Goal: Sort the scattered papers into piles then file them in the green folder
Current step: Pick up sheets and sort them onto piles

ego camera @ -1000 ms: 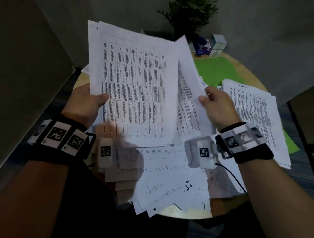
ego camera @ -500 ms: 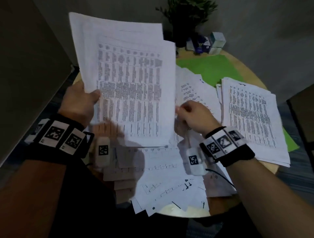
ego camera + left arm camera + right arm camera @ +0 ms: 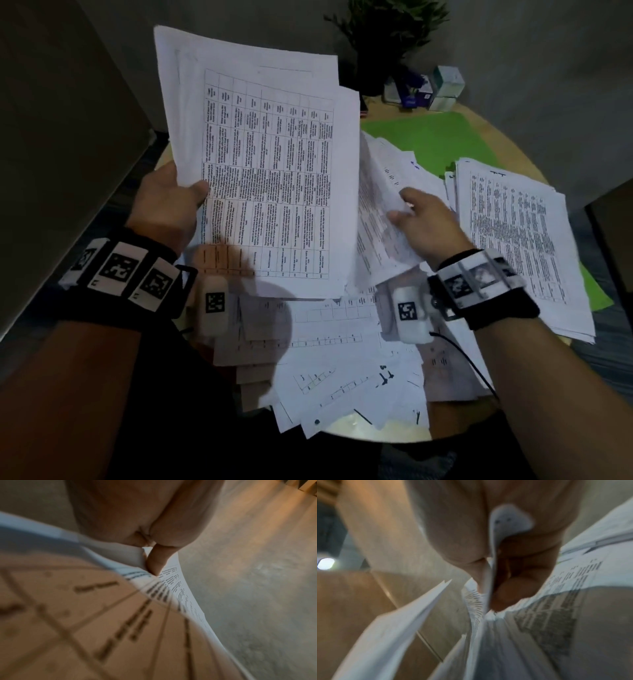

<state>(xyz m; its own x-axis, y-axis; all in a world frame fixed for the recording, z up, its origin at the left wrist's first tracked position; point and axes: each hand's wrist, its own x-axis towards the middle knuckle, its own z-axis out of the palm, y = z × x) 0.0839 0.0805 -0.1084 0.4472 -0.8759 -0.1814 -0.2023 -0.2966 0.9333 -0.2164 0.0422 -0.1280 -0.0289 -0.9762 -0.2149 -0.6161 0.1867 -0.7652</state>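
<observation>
Above the table (image 3: 507,161), left hand (image 3: 164,202) grips upright papers (image 3: 260,164), long axis vertical.

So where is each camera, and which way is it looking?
Head: worn on the head, looking down at the round table; both forearms, the left hand and the right hand show.
Left wrist: looks along the hand; its thumb pinches the held sheets.
Right wrist: looks along the hand; fingers pinch a paper.
Shared: head and left wrist both show the held sheets.
</observation>
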